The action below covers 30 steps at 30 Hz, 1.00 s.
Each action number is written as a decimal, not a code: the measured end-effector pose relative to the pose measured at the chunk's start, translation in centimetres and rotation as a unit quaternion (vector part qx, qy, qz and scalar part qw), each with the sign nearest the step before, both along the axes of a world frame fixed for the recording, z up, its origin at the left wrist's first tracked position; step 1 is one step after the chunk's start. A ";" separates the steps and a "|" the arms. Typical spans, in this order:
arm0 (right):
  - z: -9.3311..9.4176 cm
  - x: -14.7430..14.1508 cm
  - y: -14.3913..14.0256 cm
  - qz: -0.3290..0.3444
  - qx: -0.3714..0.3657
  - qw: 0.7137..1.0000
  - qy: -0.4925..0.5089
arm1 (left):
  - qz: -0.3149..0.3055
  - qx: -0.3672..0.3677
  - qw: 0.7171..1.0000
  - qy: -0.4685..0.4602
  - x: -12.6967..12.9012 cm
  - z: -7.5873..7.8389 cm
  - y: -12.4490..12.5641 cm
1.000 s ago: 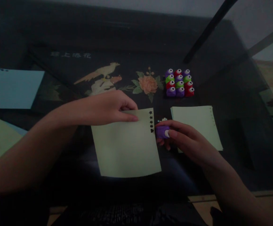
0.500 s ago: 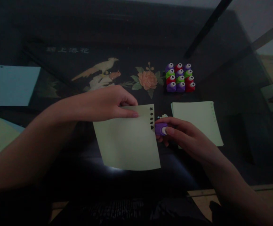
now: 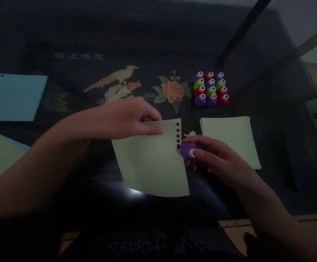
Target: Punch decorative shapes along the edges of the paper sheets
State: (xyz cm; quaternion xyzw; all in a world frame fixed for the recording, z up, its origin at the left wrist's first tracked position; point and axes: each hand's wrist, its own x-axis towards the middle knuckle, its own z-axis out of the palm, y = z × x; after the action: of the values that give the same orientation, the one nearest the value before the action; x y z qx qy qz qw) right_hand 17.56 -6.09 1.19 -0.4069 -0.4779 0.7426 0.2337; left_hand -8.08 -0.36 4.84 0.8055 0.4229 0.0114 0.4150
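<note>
My left hand [image 3: 136, 118] pinches the top edge of a pale green sheet of paper [image 3: 153, 163], thumb on its upper face and the fingers behind it. Down the sheet's right edge runs a column of punched shapes, several stars with a heart below them. In my right hand [image 3: 209, 151] is a small purple craft punch [image 3: 188, 150] with a white button, my thumb resting on that button. The punch sits against the right edge of the sheet, just below the heart. Small paper cut-outs [image 3: 191, 133] lie just beyond my right fingers.
Several purple, red and green craft punches [image 3: 211, 91] stand in a block at the back right. A stack of pale green paper [image 3: 226, 133] with punched edges lies at right. Blue paper [image 3: 15, 98] and yellow-green paper [image 3: 0, 154] lie at left on the dark glossy table [image 3: 147, 36].
The whole view has shifted slightly, with the sheet, hands and punch appearing a little further right. The grip of both hands and the row of punched shapes look the same.
</note>
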 end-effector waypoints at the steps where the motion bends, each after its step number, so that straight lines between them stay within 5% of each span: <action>1: 0.0 0.0 0.0 0.000 0.000 1.000 -0.003 | 0.001 0.003 1.000 0.000 0.0 0.0 0.0; 19: 0.2 -0.2 0.3 0.020 0.058 0.990 -0.126 | 0.015 0.048 0.999 0.016 1.3 0.2 -0.5; 30: 0.1 -0.3 0.1 0.028 0.046 0.992 -0.117 | 0.007 0.035 0.999 0.000 1.9 0.0 -0.8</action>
State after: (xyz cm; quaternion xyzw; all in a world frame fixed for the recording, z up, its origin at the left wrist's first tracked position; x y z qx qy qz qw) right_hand 17.28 -6.02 1.29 -0.4662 -0.5472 0.6731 0.1738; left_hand -6.20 -1.20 4.83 0.8164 0.4279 0.0291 0.3866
